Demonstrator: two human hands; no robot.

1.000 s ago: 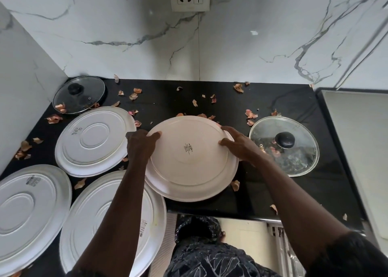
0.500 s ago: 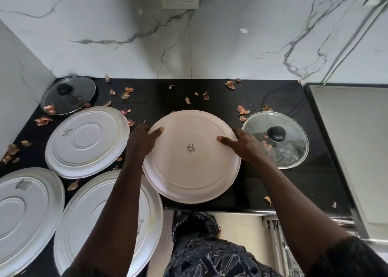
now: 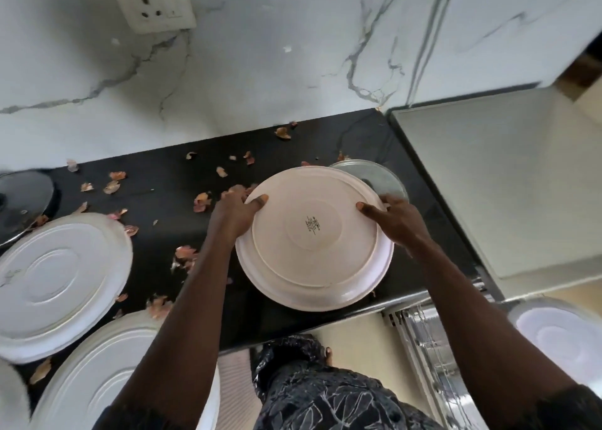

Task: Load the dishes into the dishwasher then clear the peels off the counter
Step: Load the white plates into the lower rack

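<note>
Squarely between the two hands sits the pink plate, upside down, its maker's stamp facing up. The left hand grips the left rim and the right hand grips the right rim. Each thumb is laid over the upturned base, and the fingers curl under the edge out of sight. The plate is over the black counter, with its near rim close to the counter's front edge. Its far right rim covers part of a glass lid.

Just right of the right hand runs the dark edge of a grey flat-topped unit, leaving little room on that side. To the left, a stretch of counter strewn with onion peels separates the pink plate from two upturned white plates. The nearer of these overhangs the front edge. A second glass lid lies at the far left, touching the farther white plate's rim.

Below the front edge, at lower right, a metal wire rack shows. Beside it is a blurred white plate, and I cannot tell how that plate is seated. A wall socket sits high on the marble wall.
</note>
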